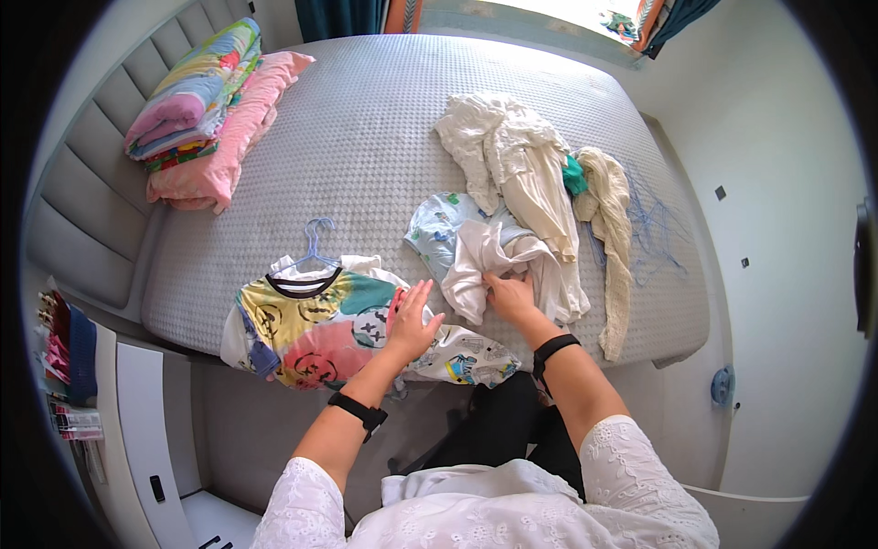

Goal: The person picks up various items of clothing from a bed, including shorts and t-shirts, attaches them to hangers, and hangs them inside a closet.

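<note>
My left hand [413, 328] lies flat, fingers stretched out, at the side edge of a colourful printed T-shirt [322, 322] with a dark neckband. That shirt is spread at the bed's near edge, and a blue hanger [313, 246] sticks out of its collar. White cloth shows beneath it. Beside it, a white garment with a cartoon print [473, 357] hangs partly over the edge. My right hand [513, 299] grips a crumpled pale garment [490, 254], some fingers hidden in its folds. Behind that lies a light-blue printed garment [439, 226].
On the bed [363, 151] a cream lace garment [507, 151] lies beyond my right hand. A beige knit [610, 240], green cloth [573, 176] and tangled blue hangers [648, 219] are further right. Folded quilts [199, 103] rest on a pink pillow [240, 147] by the headboard [89, 199].
</note>
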Demonstrator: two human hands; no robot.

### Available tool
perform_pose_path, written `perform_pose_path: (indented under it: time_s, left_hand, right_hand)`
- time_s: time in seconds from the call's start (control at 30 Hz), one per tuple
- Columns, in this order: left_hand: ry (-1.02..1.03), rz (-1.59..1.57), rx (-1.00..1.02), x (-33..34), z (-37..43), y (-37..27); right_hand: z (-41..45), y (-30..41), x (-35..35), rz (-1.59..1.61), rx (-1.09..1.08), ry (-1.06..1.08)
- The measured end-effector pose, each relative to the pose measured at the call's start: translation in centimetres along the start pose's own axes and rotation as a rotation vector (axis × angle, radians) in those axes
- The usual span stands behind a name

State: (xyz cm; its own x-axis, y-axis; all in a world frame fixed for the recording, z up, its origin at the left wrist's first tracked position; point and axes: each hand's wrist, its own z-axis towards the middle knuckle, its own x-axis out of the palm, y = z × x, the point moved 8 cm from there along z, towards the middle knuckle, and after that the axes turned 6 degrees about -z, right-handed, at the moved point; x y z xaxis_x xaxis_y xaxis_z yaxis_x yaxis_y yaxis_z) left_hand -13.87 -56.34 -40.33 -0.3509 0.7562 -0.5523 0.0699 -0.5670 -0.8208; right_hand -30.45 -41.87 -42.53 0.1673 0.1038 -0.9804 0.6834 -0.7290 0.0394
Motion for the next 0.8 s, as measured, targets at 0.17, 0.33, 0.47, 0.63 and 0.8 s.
perform_pose_path:
  time_s: [0.17,0.33,0.47,0.63,0.8]
  left_hand:
    - [0.054,-0.013,0.028,2.6,0.6,-1.5]
    - [-0.135,-0.235,-0.265,5.7,1.9,6.8]
    - [0.046,-0.133,-0.179,6.8,2.2,-3.4]
    - [0.313,-0.066,0.296,5.1,-2.1,-16.0]
    - [0.031,0.172,0.504,1.9,-3.8,-17.6]
  right_hand:
    - [-5.2,1.2,-1.6,0.455,-0.149,-0.190]
    - [-9.7,2.6,-5.8,0.735,-0.237,-0.286]
    - [-13.0,0.0,-8.7,0.459,-0.212,-0.404]
    - [-14.9,0.5,-9.3,0.098,-0.354,-0.445]
    - [-17.0,-0.8,-9.7,0.455,-0.198,-0.268]
